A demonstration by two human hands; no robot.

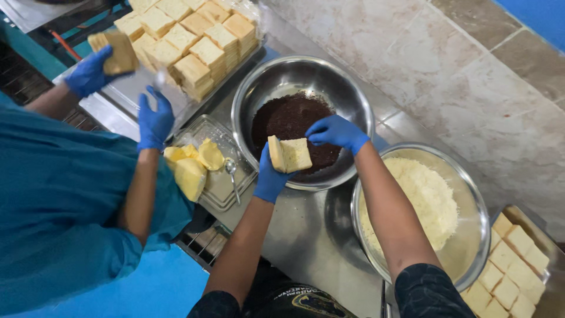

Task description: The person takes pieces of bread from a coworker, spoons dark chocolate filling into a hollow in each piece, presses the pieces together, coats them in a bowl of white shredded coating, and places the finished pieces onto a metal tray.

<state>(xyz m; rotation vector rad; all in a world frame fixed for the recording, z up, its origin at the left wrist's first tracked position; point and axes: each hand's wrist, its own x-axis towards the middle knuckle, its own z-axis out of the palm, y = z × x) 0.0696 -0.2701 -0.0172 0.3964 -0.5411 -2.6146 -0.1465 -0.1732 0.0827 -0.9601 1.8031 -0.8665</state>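
My left hand [269,176], in a blue glove, holds a folded slice of buttered bread [289,155] upright over the near rim of a steel bowl [359,100]. Dark brown chocolate sprinkles [288,118] fill the bottom of that bowl. My right hand [336,132], also gloved in blue, hovers over the sprinkles just right of the bread, fingers bent together as if pinching; whether it holds sprinkles I cannot tell.
A second steel bowl [471,259] with grated cheese [426,200] stands at the right. Cut bread pieces [512,271] lie at the lower right. A co-worker in teal at the left holds a bread slice [118,52]. Butter blocks [191,171] and a spoon [232,171] sit in a tray. Stacked bread [194,35] fills the back.
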